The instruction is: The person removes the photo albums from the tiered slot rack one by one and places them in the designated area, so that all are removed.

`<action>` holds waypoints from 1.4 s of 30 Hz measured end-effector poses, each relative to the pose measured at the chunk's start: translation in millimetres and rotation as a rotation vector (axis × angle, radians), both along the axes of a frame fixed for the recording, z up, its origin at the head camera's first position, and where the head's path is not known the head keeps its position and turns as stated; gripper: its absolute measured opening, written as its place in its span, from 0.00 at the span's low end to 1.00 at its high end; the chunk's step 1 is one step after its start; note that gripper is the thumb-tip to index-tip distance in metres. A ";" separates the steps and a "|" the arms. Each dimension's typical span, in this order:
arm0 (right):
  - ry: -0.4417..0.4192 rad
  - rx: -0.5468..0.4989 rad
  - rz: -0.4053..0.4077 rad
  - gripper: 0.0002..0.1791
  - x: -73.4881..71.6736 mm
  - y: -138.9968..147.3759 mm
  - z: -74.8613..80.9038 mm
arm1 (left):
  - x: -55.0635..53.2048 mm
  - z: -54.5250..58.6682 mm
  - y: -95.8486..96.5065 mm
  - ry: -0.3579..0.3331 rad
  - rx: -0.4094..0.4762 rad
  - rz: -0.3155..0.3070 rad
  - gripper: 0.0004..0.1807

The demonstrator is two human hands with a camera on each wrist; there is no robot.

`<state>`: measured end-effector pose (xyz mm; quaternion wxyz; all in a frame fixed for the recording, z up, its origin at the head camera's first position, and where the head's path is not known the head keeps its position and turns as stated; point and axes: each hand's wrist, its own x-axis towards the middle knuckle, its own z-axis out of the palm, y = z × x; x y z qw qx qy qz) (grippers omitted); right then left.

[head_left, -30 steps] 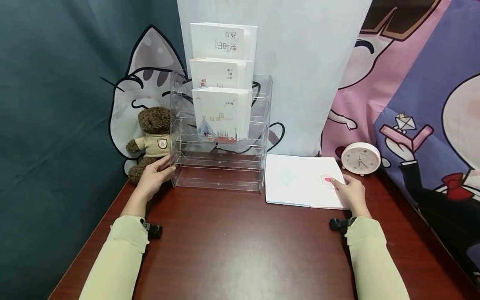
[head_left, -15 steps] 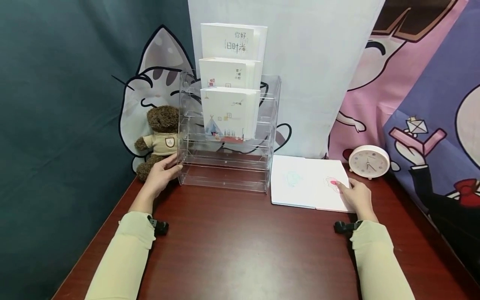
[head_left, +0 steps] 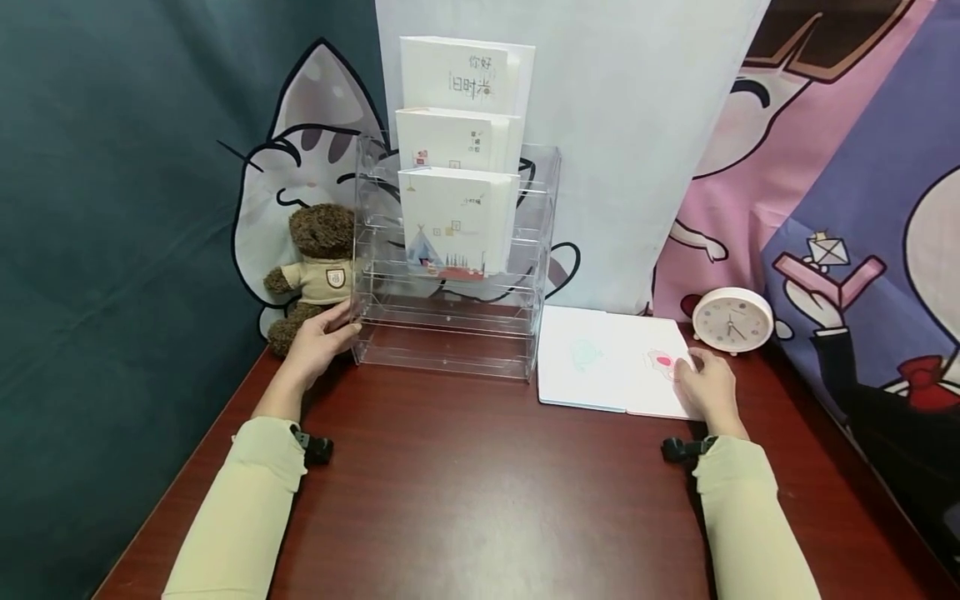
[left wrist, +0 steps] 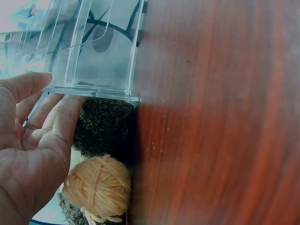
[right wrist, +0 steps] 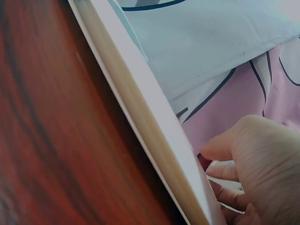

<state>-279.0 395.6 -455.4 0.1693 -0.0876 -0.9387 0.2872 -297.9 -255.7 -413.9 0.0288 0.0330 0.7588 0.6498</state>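
Note:
My left hand is at the lower left side of a clear acrylic display rack. In the left wrist view its fingers touch the rack's side, and the thumb lies at the front edge. Three white books stand in stepped tiers; the front book has a tent drawing. Right of the rack lies an open book with a faint green drawing on its left page and a red one on its right. My right hand pinches this book's right edge with bent fingers; their tips are partly hidden.
A brown teddy bear in a beige shirt sits left of the rack. An orange yarn ball lies beside it. A white round clock stands behind my right hand. Printed curtains close off the table's back.
My right thumb has drawn back from the red drawing to the open book's right edge. The left hand stays at the rack. The head view has shifted slightly.

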 end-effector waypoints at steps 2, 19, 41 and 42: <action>0.026 -0.017 -0.004 0.27 -1.5 -0.8 1.2 | -0.2 1.1 -0.4 0.001 0.002 0.002 0.37; 0.184 0.000 0.259 0.29 2.8 -30.3 48.8 | 0.5 -1.8 3.1 0.002 0.005 -0.016 0.37; 0.305 0.125 0.699 0.34 -45.5 -191.6 202.8 | 1.7 -1.4 -0.8 0.057 0.028 -0.003 0.34; 0.306 0.141 0.717 0.34 -48.1 -199.6 209.3 | 1.8 -1.6 -0.4 0.055 0.022 -0.001 0.34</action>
